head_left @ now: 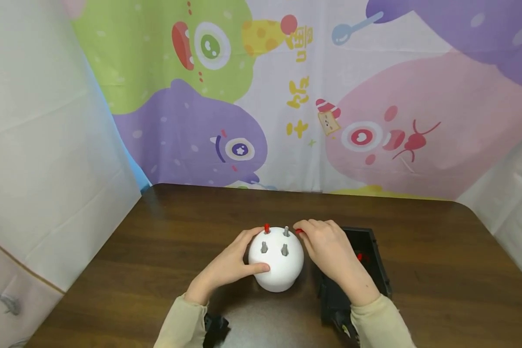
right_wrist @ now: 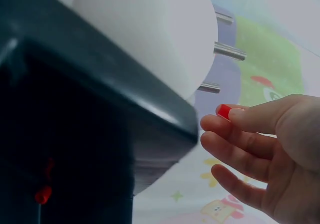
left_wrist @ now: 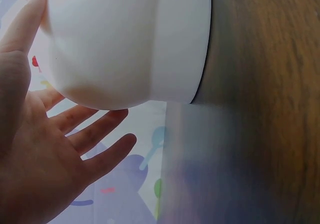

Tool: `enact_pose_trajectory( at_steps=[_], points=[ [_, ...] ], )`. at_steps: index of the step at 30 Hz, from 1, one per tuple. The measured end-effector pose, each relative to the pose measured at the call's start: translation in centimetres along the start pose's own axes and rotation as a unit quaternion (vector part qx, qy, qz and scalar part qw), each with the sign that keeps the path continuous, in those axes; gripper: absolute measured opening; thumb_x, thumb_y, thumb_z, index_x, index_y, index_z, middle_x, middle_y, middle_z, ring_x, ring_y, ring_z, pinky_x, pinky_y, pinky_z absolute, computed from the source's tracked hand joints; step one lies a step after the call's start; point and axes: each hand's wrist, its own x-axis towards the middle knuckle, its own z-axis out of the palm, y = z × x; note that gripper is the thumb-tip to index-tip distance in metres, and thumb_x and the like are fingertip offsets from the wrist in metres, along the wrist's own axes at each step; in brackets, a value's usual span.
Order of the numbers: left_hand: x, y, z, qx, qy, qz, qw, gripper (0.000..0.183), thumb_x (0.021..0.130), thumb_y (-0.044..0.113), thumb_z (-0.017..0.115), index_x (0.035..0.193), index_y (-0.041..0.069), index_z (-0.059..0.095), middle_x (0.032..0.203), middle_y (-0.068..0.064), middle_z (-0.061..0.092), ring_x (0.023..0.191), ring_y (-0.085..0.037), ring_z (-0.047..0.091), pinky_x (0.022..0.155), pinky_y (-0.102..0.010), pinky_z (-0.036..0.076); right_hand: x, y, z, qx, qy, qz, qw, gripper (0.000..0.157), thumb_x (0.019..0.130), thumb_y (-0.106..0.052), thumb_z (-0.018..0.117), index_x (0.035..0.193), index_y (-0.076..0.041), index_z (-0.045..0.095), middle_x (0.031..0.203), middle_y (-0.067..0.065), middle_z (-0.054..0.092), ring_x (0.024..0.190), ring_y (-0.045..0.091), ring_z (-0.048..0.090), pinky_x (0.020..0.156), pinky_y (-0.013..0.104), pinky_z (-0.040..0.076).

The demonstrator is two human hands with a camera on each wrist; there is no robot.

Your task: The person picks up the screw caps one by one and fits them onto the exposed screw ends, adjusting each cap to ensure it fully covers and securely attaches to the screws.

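Left hand [head_left: 228, 261]: holds the dome between thumb and spread fingers.
Dome [head_left: 278, 275]: on table [head_left: 187, 217], between both hands; could turn if that hold slackens.
Pegs [head_left: 284, 250]: three bare, one red-tipped near left fingertips.
Right hand [head_left: 328, 249]: pinches red cap [right_wrist: 223, 110]; slipping fingertips could drop it.
Box [head_left: 365, 239]: by right wrist.

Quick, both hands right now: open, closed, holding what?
Left hand: holding the white dome at its side.
Right hand: closed, pinching a small red piece.
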Motion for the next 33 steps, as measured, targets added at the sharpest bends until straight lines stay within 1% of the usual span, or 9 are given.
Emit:
enact_pose_trajectory(
  at_steps=[6,9,17,21,27,33],
  points=[
    [0.1,0.2,-0.1,0.002,-0.003,0.002,1.0000,0.086,0.069,0.059,0.068,0.139,0.028,0.030,0.134,0.006,0.037,0.118,-0.013,0.043,0.097,-0.040,0.037,0.1,0.1,0.2,0.004,0.002,0.011,1.000,0.015,0.081,-0.011,0.068,0.095,-0.011,0.068,0.086,0.003,0.068,0.078,0.018,0.064,0.075,0.037,0.049],
    [0.2,0.2,-0.2,0.001,-0.002,0.003,1.0000,0.087,0.069,0.058,0.069,0.139,0.026,0.030,0.134,0.005,0.037,0.118,-0.014,0.043,0.097,-0.040,0.037,0.2,0.2,0.3,0.007,-0.001,0.015,1.000,0.015,0.081,-0.012,0.068,0.096,-0.010,0.068,0.088,0.003,0.069,0.078,0.018,0.065,0.077,0.037,0.048],
    [0.2,0.1,-0.2,0.004,0.000,0.005,1.0000,0.086,0.069,0.058,0.069,0.139,0.027,0.030,0.134,0.005,0.038,0.118,-0.013,0.043,0.098,-0.039,0.037,0.6,0.0,0.5,0.027,-0.003,0.024,0.999,0.011,0.083,-0.016,0.067,0.093,-0.012,0.068,0.083,0.001,0.070,0.071,0.014,0.065,0.080,0.037,0.047],
    [0.2,0.1,-0.1,0.004,-0.002,0.003,1.0000,0.087,0.069,0.058,0.069,0.140,0.025,0.030,0.134,0.005,0.038,0.118,-0.014,0.043,0.097,-0.040,0.037,0.8,-0.1,0.7,0.032,-0.001,0.020,0.999,0.009,0.083,-0.015,0.066,0.092,-0.012,0.067,0.082,0.000,0.069,0.071,0.014,0.064,0.079,0.036,0.047],
    [0.2,0.0,-0.1,0.005,0.001,0.002,1.0000,0.085,0.068,0.059,0.068,0.138,0.029,0.030,0.132,0.007,0.039,0.116,-0.012,0.044,0.097,-0.039,0.037,1.2,-0.3,0.7,0.038,0.000,0.011,0.999,0.009,0.083,-0.015,0.066,0.092,-0.013,0.067,0.082,-0.001,0.069,0.069,0.014,0.064,0.080,0.036,0.047],
    [0.0,0.1,-0.1,0.002,0.002,0.004,1.0000,0.085,0.069,0.058,0.069,0.138,0.028,0.031,0.132,0.006,0.039,0.116,-0.012,0.044,0.097,-0.039,0.037,1.4,-0.5,0.8,0.040,-0.006,0.012,0.999,0.008,0.083,-0.014,0.066,0.091,-0.012,0.068,0.082,0.000,0.069,0.069,0.015,0.064,0.080,0.037,0.047]
  ],
)
